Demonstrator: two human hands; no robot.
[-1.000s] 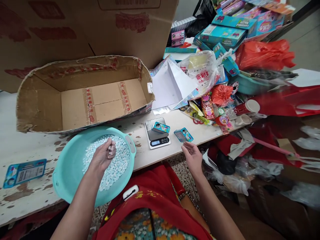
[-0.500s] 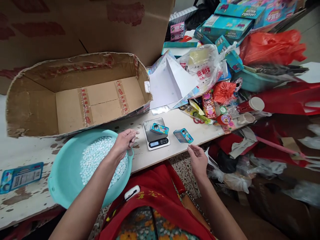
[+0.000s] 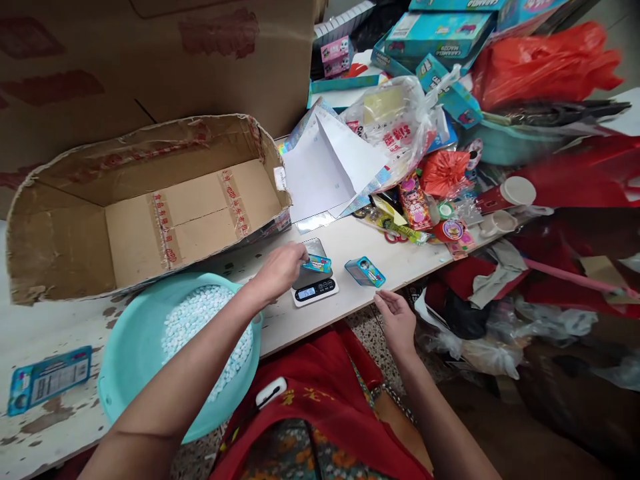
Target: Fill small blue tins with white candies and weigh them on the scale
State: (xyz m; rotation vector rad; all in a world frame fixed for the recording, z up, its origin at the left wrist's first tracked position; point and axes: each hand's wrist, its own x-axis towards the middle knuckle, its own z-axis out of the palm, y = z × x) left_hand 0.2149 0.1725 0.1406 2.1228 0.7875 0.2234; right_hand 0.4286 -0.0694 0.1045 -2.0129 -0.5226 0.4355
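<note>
My left hand (image 3: 281,270) reaches over a digital scale (image 3: 316,291), its fingers pinched together at the left end of a small blue candy box (image 3: 318,264) lying on the weighing plate. Whatever the fingertips hold is hidden. My right hand (image 3: 397,320) hovers by the table's front edge, fingers loosely stretched and holding nothing. Just beyond its fingertips a second blue candy box (image 3: 365,271), with a round opening in its end, rests on the table. Under my left forearm stands a turquoise basin (image 3: 131,333) with many small pale candies (image 3: 193,319) in it.
Behind the basin lies an open cardboard box (image 3: 195,220). A flat blue package (image 3: 50,379) is on the table at far left. Paper sheets (image 3: 320,167), plastic bags, red scissors (image 3: 395,237), a white-lidded cup (image 3: 517,191) and stacked blue cartons (image 3: 440,37) crowd the back right.
My left hand has moved right, from above the basin's rim to the box on the scale. My right hand has stayed near the second box. The view has shifted slightly.
</note>
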